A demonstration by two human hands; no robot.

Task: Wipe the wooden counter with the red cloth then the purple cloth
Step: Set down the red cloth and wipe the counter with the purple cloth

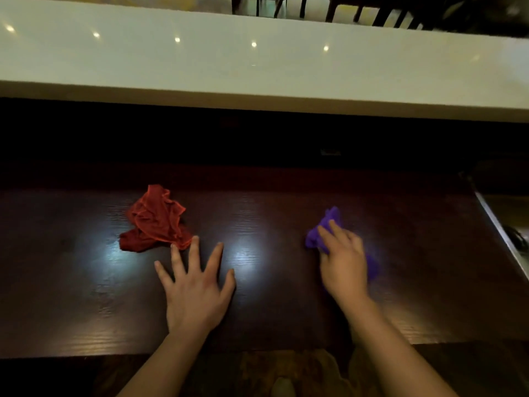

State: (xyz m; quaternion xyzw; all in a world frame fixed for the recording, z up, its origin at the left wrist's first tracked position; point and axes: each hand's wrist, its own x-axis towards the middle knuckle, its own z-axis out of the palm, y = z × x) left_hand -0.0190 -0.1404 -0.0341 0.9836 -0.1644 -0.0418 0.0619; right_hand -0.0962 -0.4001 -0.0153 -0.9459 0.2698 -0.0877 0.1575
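A crumpled red cloth [154,222] lies on the dark wooden counter [86,282], left of centre. My left hand [197,290] rests flat on the wood with fingers spread, its fingertips just touching the red cloth's near right corner. A purple cloth [323,230] lies to the right, bunched under my right hand [343,262], which presses down on it. The right hand looks motion-blurred. Part of the purple cloth shows past the hand's right side.
A raised white ledge [257,67] runs across the back, above a dark recess. A metal-edged sink or tray [503,233] borders the counter at the right. Chair legs [380,12] stand beyond the ledge. The counter's near edge lies under my forearms.
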